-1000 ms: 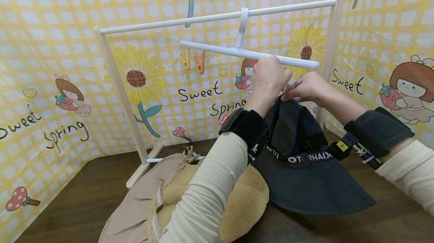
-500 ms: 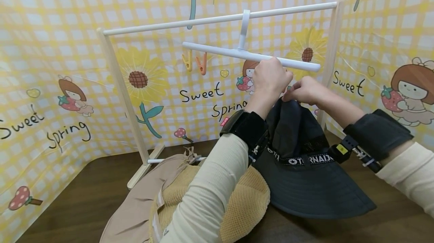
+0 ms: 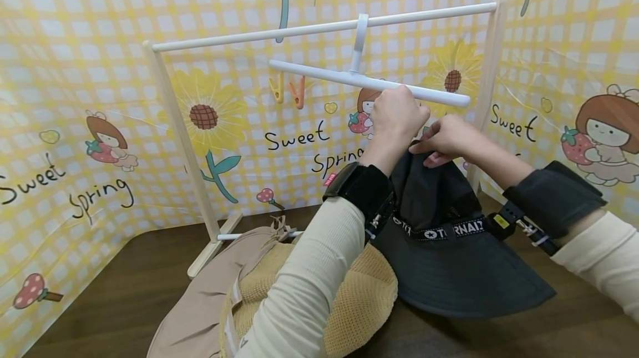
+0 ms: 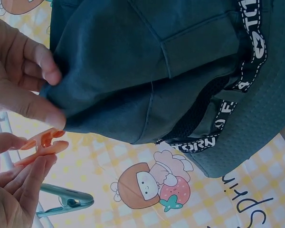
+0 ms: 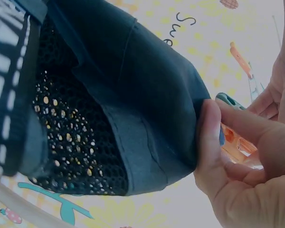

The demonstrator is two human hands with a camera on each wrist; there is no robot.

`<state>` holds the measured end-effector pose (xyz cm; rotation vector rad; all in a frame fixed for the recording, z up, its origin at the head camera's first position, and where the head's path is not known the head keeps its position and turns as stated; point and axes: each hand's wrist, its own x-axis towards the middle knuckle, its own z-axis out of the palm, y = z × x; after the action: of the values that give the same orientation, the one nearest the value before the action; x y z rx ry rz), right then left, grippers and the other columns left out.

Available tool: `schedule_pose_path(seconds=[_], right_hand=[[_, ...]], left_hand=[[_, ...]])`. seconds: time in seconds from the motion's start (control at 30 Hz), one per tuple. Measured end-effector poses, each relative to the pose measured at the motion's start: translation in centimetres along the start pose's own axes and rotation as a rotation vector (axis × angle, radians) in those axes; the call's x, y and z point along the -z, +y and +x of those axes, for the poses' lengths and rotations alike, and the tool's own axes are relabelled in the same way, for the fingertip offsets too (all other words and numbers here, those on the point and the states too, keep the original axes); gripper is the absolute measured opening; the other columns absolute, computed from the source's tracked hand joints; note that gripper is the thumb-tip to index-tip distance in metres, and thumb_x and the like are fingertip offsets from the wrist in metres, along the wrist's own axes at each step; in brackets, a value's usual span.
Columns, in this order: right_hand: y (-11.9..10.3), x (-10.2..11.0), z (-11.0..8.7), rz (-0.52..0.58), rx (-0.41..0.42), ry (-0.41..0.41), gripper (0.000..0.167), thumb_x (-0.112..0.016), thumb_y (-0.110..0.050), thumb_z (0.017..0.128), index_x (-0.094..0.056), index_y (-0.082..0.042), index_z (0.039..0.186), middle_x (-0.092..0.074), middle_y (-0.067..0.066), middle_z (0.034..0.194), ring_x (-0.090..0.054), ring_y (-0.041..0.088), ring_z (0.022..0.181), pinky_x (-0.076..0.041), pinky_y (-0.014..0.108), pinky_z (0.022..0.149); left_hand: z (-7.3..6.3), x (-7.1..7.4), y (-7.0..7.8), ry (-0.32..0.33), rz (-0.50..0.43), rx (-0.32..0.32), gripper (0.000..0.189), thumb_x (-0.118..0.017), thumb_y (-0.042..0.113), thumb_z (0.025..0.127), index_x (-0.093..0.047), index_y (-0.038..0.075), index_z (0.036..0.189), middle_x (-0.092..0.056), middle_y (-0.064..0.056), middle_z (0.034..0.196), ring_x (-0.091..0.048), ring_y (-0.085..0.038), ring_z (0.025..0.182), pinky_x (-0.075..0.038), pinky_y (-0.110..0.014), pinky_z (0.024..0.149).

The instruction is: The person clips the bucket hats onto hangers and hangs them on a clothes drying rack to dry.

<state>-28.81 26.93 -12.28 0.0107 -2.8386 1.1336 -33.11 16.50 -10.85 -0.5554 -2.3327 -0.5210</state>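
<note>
The dark bucket hat (image 3: 464, 275) hangs crown-up from my right hand (image 3: 449, 139), whose thumb and finger pinch the tip of its crown. Just left of it, below the white hanger (image 3: 324, 73), is my left hand (image 3: 396, 116). In the left wrist view the left hand (image 4: 14, 175) pinches an orange clothespin (image 4: 42, 145), its jaws facing the pinched fabric (image 4: 104, 85). A green clothespin (image 4: 69, 197) hangs beside it. Thumb and fingertips squeeze the crown in the right wrist view, the orange clothespin (image 5: 235, 145) partly hidden behind them.
The hanger hooks over the rail (image 3: 214, 37) of a wooden rack. A yellow clothespin (image 3: 277, 89) and another orange clothespin (image 3: 298, 93) hang from its left end. A beige hat (image 3: 199, 302) and a straw hat (image 3: 369, 291) lie on the dark table (image 3: 110, 291).
My right hand has shifted slightly left and turned, its lower fingers now lying over the front of the crown. The hat swings a little with it. My left hand stays nearly still.
</note>
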Motion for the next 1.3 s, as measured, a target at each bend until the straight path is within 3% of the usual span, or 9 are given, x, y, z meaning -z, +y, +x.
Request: schedule_pose_path(seconds=[0.13, 0.37, 0.57, 0.73, 1.0, 1.3], right_hand=[[-0.18, 0.19, 0.14, 0.056, -0.054, -0.013, 0.050, -0.065, -0.016, 0.086, -0.049, 0.015, 0.123, -0.061, -0.004, 0.054, -0.062, 0.004, 0.049, -0.053, 0.020, 0.056], [-0.33, 0.31, 0.10, 0.026, -0.056, -0.001, 0.043, -0.062, -0.013, 0.088, -0.052, 0.013, 0.121, -0.060, -0.004, 0.053, -0.061, 0.004, 0.048, -0.053, 0.021, 0.054], [-0.31, 0.27, -0.14, -0.090, -0.008, 0.030, 0.039, -0.064, -0.019, 0.087, -0.057, 0.006, 0.116, -0.057, -0.002, 0.056, -0.057, 0.005, 0.048, -0.052, 0.023, 0.052], [-0.08, 0.22, -0.26, -0.175, 0.046, 0.087, 0.039, -0.064, -0.022, 0.085, -0.062, 0.008, 0.110, -0.056, -0.005, 0.051, -0.054, 0.005, 0.049, -0.047, 0.021, 0.053], [-0.26, 0.19, -0.46, -0.090, 0.064, 0.131, 0.024, -0.066, -0.019, 0.082, -0.068, 0.004, 0.085, -0.056, -0.007, 0.045, -0.056, 0.005, 0.047, -0.049, 0.020, 0.052], [-0.28, 0.35, -0.33, -0.033, 0.029, 0.144, 0.024, -0.067, -0.018, 0.082, -0.068, 0.005, 0.089, -0.057, -0.007, 0.045, -0.057, 0.005, 0.046, -0.049, 0.020, 0.052]], left_hand=[[0.07, -0.08, -0.03, -0.001, 0.001, -0.003, 0.026, -0.056, 0.024, 0.087, -0.057, 0.017, 0.061, -0.036, 0.006, 0.046, -0.038, -0.010, 0.041, -0.019, -0.020, 0.039], [0.08, -0.06, -0.11, 0.008, 0.005, -0.008, 0.026, -0.056, 0.023, 0.086, -0.055, 0.017, 0.061, -0.035, 0.006, 0.048, -0.038, -0.010, 0.043, -0.020, -0.020, 0.040], [0.04, 0.05, -0.10, 0.005, -0.009, -0.005, 0.025, -0.056, 0.022, 0.086, -0.058, 0.017, 0.061, -0.040, 0.006, 0.046, -0.042, -0.010, 0.042, -0.021, -0.020, 0.039], [0.03, 0.03, 0.00, -0.008, -0.007, 0.000, 0.024, -0.055, 0.022, 0.087, -0.061, 0.017, 0.064, -0.037, 0.006, 0.046, -0.037, -0.010, 0.040, -0.018, -0.020, 0.039], [0.03, 0.02, 0.09, 0.007, 0.008, 0.023, 0.027, -0.056, 0.023, 0.085, -0.051, 0.018, 0.059, -0.029, 0.005, 0.049, -0.031, -0.010, 0.043, -0.017, -0.021, 0.041], [0.03, 0.14, 0.37, 0.008, 0.002, 0.033, 0.030, -0.057, 0.023, 0.083, -0.043, 0.019, 0.057, -0.027, 0.006, 0.049, -0.029, -0.010, 0.043, -0.018, -0.020, 0.040]])
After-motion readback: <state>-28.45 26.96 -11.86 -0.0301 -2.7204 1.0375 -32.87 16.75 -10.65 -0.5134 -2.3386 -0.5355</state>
